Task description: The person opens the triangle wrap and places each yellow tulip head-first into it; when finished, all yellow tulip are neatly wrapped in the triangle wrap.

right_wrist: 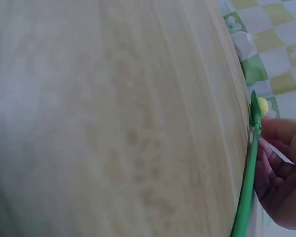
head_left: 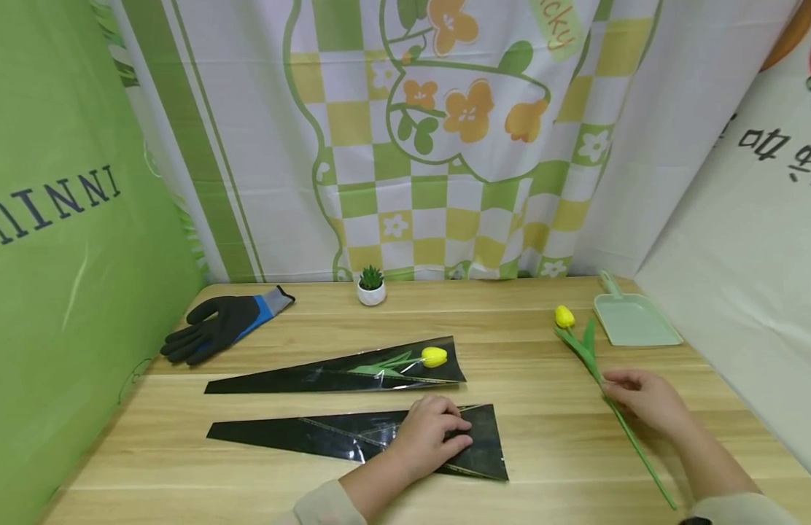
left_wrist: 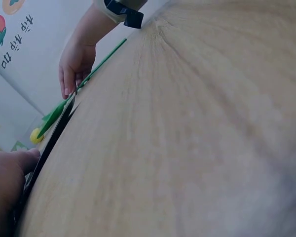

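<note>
On the right of the head view, a yellow artificial tulip (head_left: 625, 423) with a long green stem lies slantwise over the table. My right hand (head_left: 648, 401) pinches it mid-stem, below the leaves; the right wrist view has thumb and fingertips right at the stem (right_wrist: 246, 190). My left hand (head_left: 432, 437) rests on the wide end of a black flower sleeve (head_left: 487, 445), its fingers spread and slightly bent. Behind that lies a second black sleeve (head_left: 274, 379) holding another yellow tulip (head_left: 435, 356), whose bloom shows near the wide end.
A black and blue work glove (head_left: 224, 324) lies at the back left. A small potted succulent (head_left: 371, 286) stands at the table's back edge. The pale green dustpan (head_left: 635, 321) is at the back right. Patterned curtains (head_left: 445, 204) enclose the table.
</note>
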Action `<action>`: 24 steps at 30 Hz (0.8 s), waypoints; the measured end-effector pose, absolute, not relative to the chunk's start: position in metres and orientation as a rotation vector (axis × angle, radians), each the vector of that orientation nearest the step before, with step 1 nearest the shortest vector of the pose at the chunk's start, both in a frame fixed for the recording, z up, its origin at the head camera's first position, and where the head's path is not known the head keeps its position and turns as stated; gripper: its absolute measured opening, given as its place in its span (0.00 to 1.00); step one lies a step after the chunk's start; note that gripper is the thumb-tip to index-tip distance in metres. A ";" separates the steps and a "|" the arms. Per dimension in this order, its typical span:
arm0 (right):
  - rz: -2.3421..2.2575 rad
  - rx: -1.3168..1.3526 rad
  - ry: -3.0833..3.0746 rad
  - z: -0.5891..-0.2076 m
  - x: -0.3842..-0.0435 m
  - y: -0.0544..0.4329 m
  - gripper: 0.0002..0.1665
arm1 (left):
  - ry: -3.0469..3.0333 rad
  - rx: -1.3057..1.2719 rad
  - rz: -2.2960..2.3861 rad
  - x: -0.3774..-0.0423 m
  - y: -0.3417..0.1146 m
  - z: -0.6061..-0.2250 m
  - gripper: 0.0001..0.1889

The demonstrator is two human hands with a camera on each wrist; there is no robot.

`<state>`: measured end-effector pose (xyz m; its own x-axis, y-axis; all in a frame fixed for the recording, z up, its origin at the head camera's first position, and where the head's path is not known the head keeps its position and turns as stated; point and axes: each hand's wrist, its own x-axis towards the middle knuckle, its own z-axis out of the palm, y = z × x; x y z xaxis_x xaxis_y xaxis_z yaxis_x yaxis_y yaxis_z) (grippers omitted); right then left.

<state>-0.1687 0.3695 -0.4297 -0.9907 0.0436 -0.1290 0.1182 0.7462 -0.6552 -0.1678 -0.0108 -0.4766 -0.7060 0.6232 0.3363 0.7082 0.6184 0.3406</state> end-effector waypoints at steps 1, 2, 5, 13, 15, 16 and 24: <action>-1.048 0.131 2.853 -0.431 -0.170 0.370 0.31 | -2.650 -1.104 -0.681 -0.168 -0.011 -0.477 0.09; -1.019 0.128 2.870 -0.432 -0.171 0.371 0.32 | -2.640 -1.106 -0.682 -0.168 -0.011 -0.477 0.08; -0.935 0.121 2.914 -0.434 -0.173 0.370 0.32 | -2.622 -1.106 -0.680 -0.168 -0.011 -0.478 0.07; -0.826 0.196 2.927 -0.429 -0.172 0.356 0.28 | -2.583 -1.093 -0.674 -0.168 -0.010 -0.479 0.05; -0.823 0.216 2.923 -0.428 -0.172 0.353 0.27 | -2.572 -1.085 -0.708 -0.168 -0.010 -0.479 0.05; -0.824 0.223 2.919 -0.428 -0.173 0.352 0.26 | -2.566 -1.079 -0.734 -0.168 -0.010 -0.480 0.05; -0.850 0.238 2.924 -0.430 -0.175 0.349 0.26 | -2.546 -1.036 -0.958 -0.169 -0.011 -0.480 0.06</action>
<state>-0.1747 0.3487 -0.4297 -0.9840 0.1247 -0.1269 0.1733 0.8331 -0.5253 -0.1690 -0.0105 -0.4798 -0.7233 0.5391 0.4316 0.6899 0.5362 0.4864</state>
